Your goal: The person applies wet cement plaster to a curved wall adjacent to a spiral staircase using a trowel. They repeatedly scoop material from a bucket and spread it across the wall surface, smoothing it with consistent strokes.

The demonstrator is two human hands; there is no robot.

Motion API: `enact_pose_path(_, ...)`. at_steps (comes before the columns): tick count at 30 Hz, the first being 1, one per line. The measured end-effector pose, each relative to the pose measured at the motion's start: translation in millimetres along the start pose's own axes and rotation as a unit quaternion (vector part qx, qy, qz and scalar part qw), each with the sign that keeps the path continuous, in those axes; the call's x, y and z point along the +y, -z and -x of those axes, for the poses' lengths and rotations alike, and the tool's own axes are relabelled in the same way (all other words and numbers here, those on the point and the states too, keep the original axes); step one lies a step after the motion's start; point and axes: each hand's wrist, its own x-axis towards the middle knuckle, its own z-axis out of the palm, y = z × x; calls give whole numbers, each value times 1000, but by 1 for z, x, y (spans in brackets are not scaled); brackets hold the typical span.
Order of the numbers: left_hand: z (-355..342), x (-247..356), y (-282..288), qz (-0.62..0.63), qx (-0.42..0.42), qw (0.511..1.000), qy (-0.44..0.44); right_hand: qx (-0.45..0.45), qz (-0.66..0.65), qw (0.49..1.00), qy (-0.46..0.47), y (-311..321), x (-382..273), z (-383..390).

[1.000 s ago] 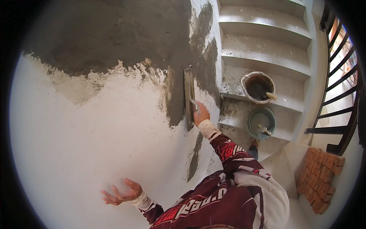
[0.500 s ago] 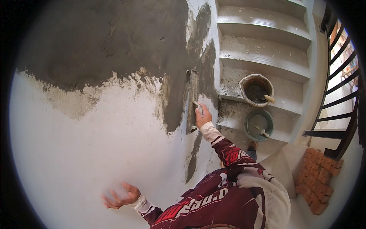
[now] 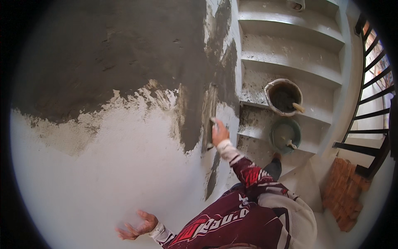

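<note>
My right hand (image 3: 220, 133) grips the handle of a long flat trowel (image 3: 210, 103), whose blade lies lengthwise against the wall over a dark grey strip of wet plaster. Dark grey plaster (image 3: 103, 54) covers the upper part of the wall, with a ragged border above the bare white surface (image 3: 83, 182). My left hand (image 3: 139, 226) is low at the left, held against or close to the white wall with fingers spread and nothing in them; whether it touches is unclear.
Steps (image 3: 290, 43) rise at the right, carrying a pale bucket (image 3: 269, 95) of mortar with a handled tool and a green bucket (image 3: 297, 133) of liquid. A black railing (image 3: 373, 112), stacked red bricks (image 3: 342, 195) and my foot (image 3: 276, 157) show. Something small (image 3: 296, 5) sits high on the stairs, unclear.
The trowel in my right hand appears lower in the view, as do my left hand and the plaster border, the view having shifted slightly. A small object now shows at the top of the stairs.
</note>
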Motion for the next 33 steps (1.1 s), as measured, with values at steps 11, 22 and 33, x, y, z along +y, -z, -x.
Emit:
enact_pose_path(11, 5, -5, 3, 12, -2, 1000, -14, -60, -37, 986, -154, 9, -39, -23)
enact_pose_path(22, 1, 0, 6, 36, 1, 999, -16, -31, -18, 996, -79, 16, -68, -43)
enact_pose_path(33, -3, 3, 3, 20, -12, 1000, -20, 46, -11, 994, 94, 5, -48, -67)
